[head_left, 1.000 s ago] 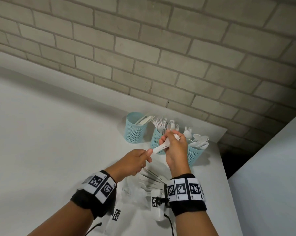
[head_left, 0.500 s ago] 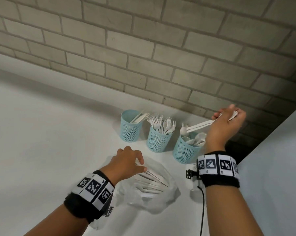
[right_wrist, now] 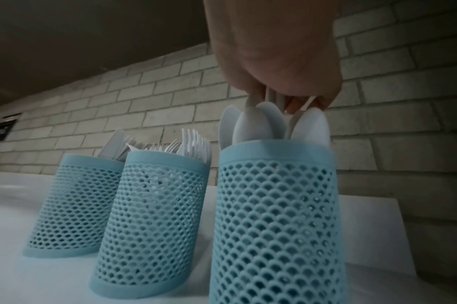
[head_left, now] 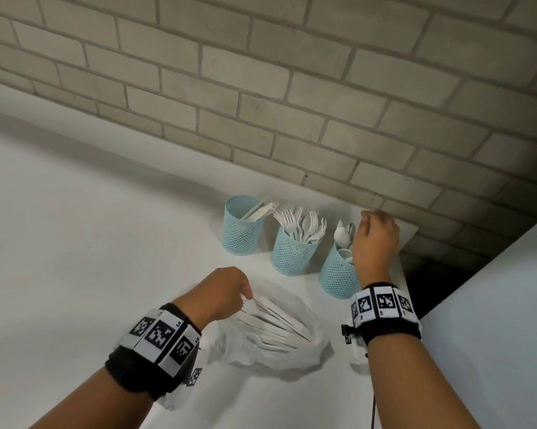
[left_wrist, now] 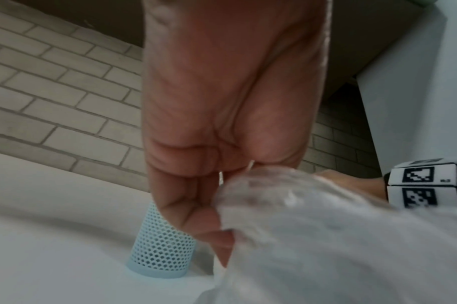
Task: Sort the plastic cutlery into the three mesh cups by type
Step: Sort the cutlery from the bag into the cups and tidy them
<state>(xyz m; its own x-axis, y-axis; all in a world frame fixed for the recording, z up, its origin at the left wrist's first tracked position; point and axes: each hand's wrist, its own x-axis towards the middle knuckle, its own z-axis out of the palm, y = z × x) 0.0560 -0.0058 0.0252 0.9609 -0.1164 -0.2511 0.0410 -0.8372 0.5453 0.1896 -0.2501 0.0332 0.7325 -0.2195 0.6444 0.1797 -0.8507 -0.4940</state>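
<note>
Right hand (head_left: 375,243) over right cup (head_left: 338,274), fingers curled among spoon handles; grip unclear. Left hand (head_left: 222,292) pinching cutlery in near bag (head_left: 310,342).

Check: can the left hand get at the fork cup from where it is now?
Probably yes. The left hand is at the plastic bag, pinching cutlery, and bare table lies between it and the fork cup. The right hand is over the spoon cup, off that path.
</note>
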